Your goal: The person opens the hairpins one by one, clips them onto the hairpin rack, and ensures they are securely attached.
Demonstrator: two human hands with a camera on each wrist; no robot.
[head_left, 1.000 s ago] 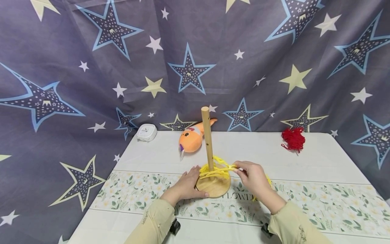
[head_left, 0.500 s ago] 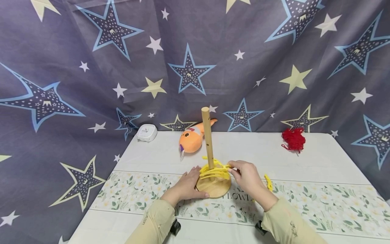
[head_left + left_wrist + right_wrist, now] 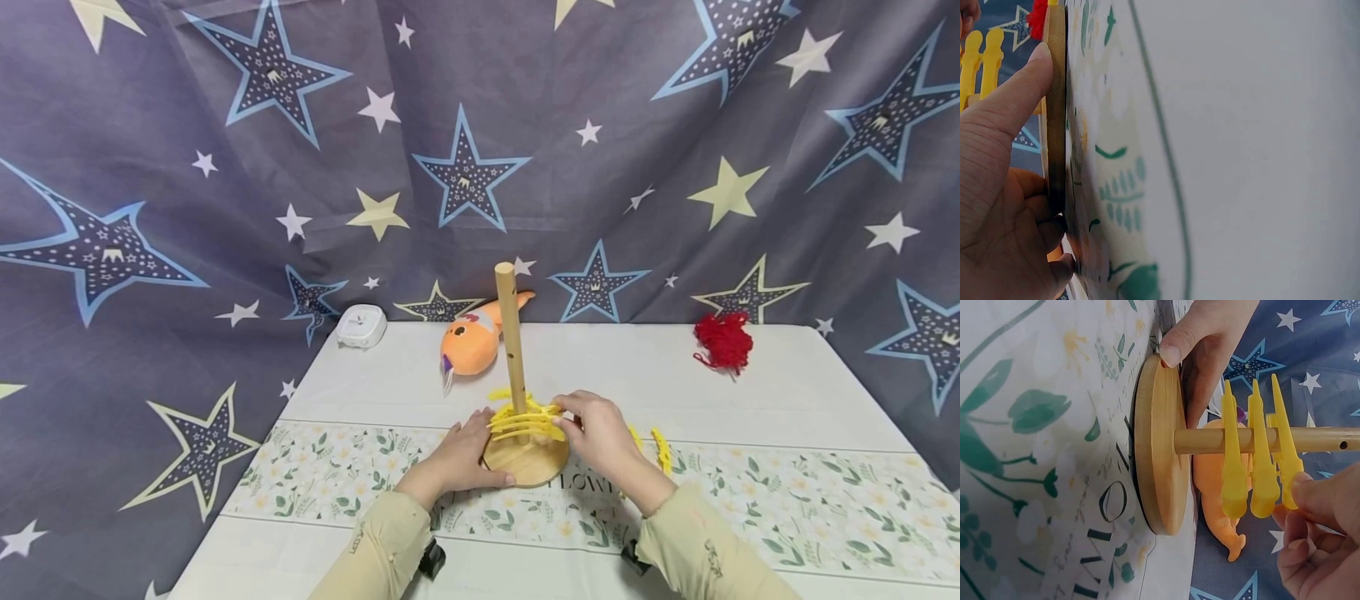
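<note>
We see one upright, smooth wooden post on one round wooden base. At least three tapered yellow pieces lie stacked around the post, above the base. The left hand rests against the rim, thumb outstretched, fingers relaxed; the right hand pinches one piece's end. Behind, we find one orange plush toy and one fuzzy red yarn tangle.

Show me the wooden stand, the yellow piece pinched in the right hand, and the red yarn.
Wooden stand (image 3: 512, 342): head view, on its upright pole.
Yellow piece (image 3: 1288, 469): right wrist view, on its wider half.
Red yarn (image 3: 723, 342): head view, middle of the tangled bundle.
</note>
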